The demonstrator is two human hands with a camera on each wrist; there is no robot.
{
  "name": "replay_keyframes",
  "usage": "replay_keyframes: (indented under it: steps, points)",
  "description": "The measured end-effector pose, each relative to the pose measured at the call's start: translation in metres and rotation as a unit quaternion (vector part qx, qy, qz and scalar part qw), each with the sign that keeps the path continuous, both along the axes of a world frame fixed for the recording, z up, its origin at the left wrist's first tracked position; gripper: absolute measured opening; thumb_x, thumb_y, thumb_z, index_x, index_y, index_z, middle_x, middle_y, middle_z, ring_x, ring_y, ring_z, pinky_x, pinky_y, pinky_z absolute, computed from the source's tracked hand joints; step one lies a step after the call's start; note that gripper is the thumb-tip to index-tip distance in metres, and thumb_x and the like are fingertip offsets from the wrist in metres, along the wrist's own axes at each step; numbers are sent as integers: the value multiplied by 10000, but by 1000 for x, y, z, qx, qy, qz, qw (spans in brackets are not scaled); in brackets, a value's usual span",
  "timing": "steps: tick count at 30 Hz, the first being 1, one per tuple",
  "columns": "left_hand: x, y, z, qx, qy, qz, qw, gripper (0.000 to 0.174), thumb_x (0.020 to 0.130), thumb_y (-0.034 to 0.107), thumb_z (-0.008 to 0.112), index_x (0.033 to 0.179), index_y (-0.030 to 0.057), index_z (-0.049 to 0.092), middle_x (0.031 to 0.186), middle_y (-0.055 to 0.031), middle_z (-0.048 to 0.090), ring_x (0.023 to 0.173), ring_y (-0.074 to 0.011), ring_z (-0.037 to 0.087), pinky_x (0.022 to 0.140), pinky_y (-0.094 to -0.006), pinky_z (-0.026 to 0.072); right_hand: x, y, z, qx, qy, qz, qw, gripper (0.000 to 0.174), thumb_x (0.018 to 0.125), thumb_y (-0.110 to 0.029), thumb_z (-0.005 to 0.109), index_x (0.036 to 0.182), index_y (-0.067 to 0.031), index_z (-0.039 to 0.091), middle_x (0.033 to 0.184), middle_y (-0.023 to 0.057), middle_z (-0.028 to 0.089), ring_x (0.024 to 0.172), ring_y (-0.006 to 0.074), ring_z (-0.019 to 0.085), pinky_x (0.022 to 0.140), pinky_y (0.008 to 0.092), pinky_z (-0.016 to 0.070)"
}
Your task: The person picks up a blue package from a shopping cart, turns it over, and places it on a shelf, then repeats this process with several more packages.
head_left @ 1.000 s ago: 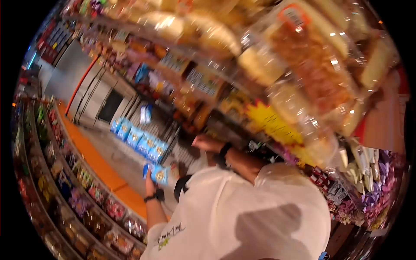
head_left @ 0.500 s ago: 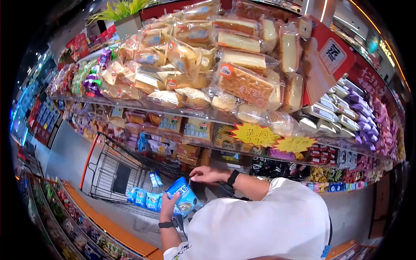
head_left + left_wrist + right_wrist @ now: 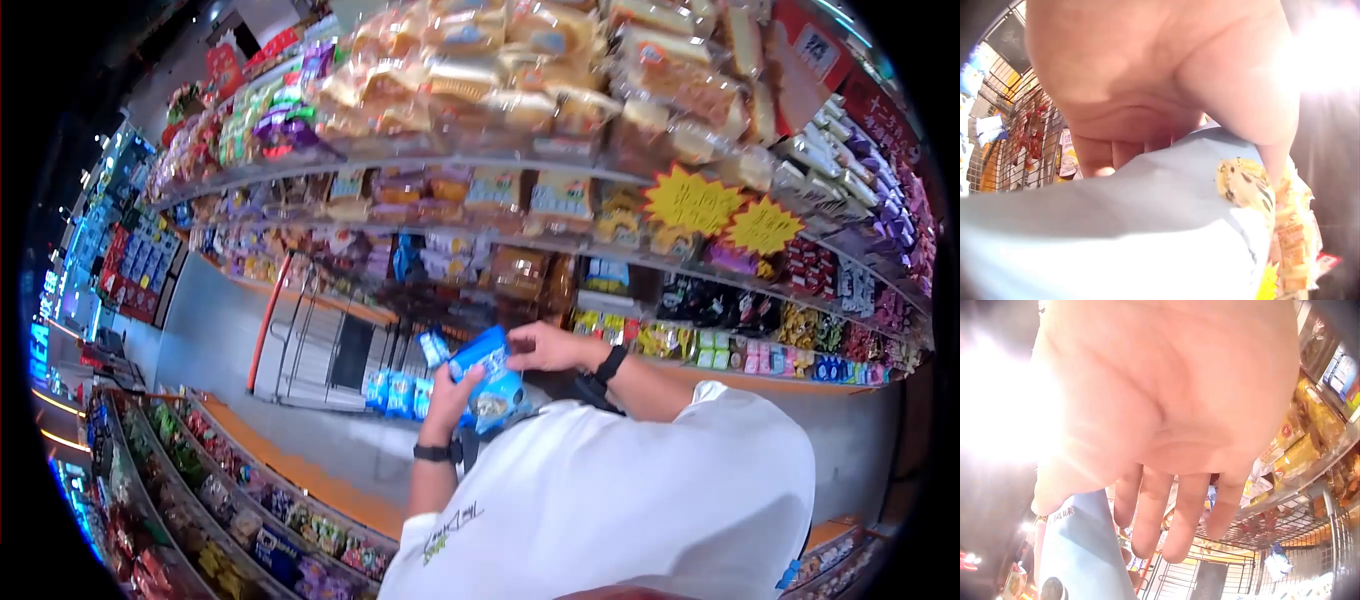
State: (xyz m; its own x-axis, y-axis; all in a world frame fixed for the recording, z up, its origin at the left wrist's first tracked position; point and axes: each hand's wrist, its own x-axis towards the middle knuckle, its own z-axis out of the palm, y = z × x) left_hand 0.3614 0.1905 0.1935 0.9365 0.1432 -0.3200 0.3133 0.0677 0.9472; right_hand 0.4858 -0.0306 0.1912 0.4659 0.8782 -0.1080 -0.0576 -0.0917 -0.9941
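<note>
A large blue bag (image 3: 492, 380) with a round food picture is held in front of the torso. My left hand (image 3: 447, 400) grips its left side, thumb on the near face; in the left wrist view the left hand (image 3: 1160, 69) curls over the pale blue bag (image 3: 1110, 219). At the bag's upper right edge, my right hand (image 3: 548, 350) pinches it between thumb and fingers. The right wrist view shows the right hand (image 3: 1166, 400) with the bag (image 3: 1085, 550) beside the thumb and the other fingers hanging loosely.
A wire shopping cart (image 3: 300, 345) with a red handle stands beyond the hands, holding several small blue packs (image 3: 398, 394). Shelves of packaged bread (image 3: 470, 100) rise ahead, with yellow star-shaped price signs (image 3: 695, 200). Lower snack shelves (image 3: 230, 510) line the left.
The head view has swung and steadied. The left hand has brought the large blue bag up and right, and the right hand, apart from it before, now meets its edge.
</note>
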Motion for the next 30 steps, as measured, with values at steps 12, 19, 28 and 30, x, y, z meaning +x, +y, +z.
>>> replay_keyframes:
  steps: [12, 19, 28, 30]
  points:
    - [25, -29, -18, -15, 12, -129, 991, 488, 956, 370, 647, 1245, -18, 581, 1132, -76, 649, 1012, -137, 595, 911, -297, 483, -41, -23, -24, -46, 126, -143, 981, 397, 986, -318, 625, 1235, -12, 585, 1143, 42, 649, 1024, 113, 581, 910, 291, 487]
    - [30, -91, -56, -192, 115, -116, 968, 533, 947, 292, 675, 1347, 2, 476, 1188, -94, 636, 1054, -159, 631, 896, -297, 526, -52, -64, -55, -70, 257, -257, 929, 443, 989, -328, 610, 1278, -5, 518, 1142, 62, 636, 1015, 121, 607, 872, 277, 520]
    - [26, -168, -89, -281, 127, -11, 951, 540, 893, 305, 738, 1297, 6, 538, 1140, -94, 672, 1007, -168, 671, 850, -298, 558, -3, -142, -70, -227, 193, -88, 951, 505, 965, -369, 637, 1331, -51, 498, 1084, 1, 636, 897, 52, 584, 723, 200, 465]
    - [35, -192, -92, -296, 95, 49, 949, 498, 911, 304, 713, 1281, 19, 538, 1110, -89, 680, 981, -164, 683, 829, -295, 568, 11, -148, -63, -207, 165, -110, 958, 464, 957, -394, 643, 1248, -40, 569, 984, -10, 647, 801, 55, 576, 683, 205, 455]
